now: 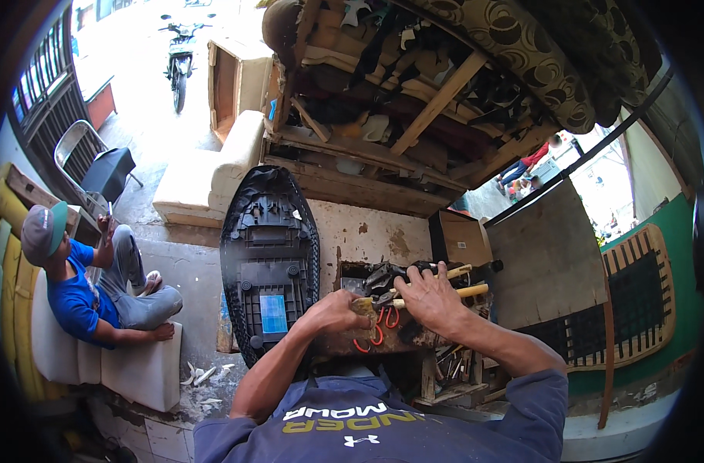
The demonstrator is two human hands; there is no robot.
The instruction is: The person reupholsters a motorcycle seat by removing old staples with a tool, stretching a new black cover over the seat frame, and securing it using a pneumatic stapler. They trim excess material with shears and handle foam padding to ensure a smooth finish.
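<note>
Nearest, the person's two forearms come up from the lower edge and meet over a worn wooden toolbox point(352, 339) crammed with tools. The left hand point(338, 310) has its fingers curled shut around a small wood-handled tool point(365, 305) at the box's near left edge. The right hand point(429, 297) lies spread over the tools just to the right, fingers narrow and pressing down on them; whether it actually grips one, I cannot tell. Under both hands sit red-handled pliers point(383, 330), and two pale wooden handles point(469, 291) stick out to the right past the right hand. To sort through a box like this well, judging by the clutter, it pays to steady the pile with one hand and draw a tool out along its length, keeping clear of sharp ends. Just left of the box, a black motorcycle seat point(268, 266) lies underside up. Further left, another person in a blue shirt point(74, 297) sits on cushions. Beyond, an upturned sofa frame point(413, 100) fills the far side.
</note>
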